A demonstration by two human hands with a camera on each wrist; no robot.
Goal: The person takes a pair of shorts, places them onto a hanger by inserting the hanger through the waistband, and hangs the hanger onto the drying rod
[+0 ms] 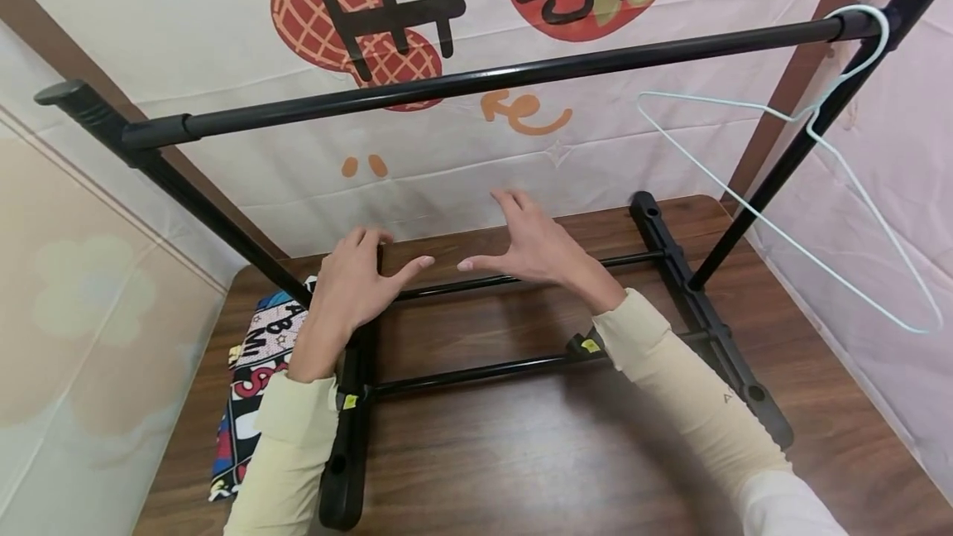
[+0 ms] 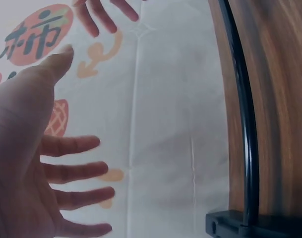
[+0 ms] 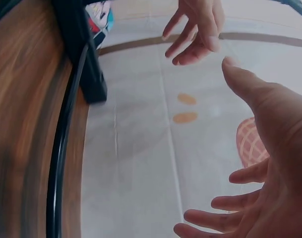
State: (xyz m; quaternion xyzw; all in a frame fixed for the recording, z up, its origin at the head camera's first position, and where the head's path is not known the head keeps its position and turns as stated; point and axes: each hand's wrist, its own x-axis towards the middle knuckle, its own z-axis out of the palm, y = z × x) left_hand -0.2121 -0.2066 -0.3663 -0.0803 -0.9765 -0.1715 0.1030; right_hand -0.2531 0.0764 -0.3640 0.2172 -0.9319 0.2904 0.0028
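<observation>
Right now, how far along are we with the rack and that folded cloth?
Done: the black garment rack stands assembled on the wooden table, and one white wire hanger hangs at the right end of its top bar. In hand: nothing; the left hand and right hand hover open above the lower bars. Left: the patterned folded cloth lies on the table beside the rack's left foot, not hung.

Open gap beneath the top rail point(image 1: 476, 81) — base bars point(image 1: 521, 279) (low) block below.
</observation>
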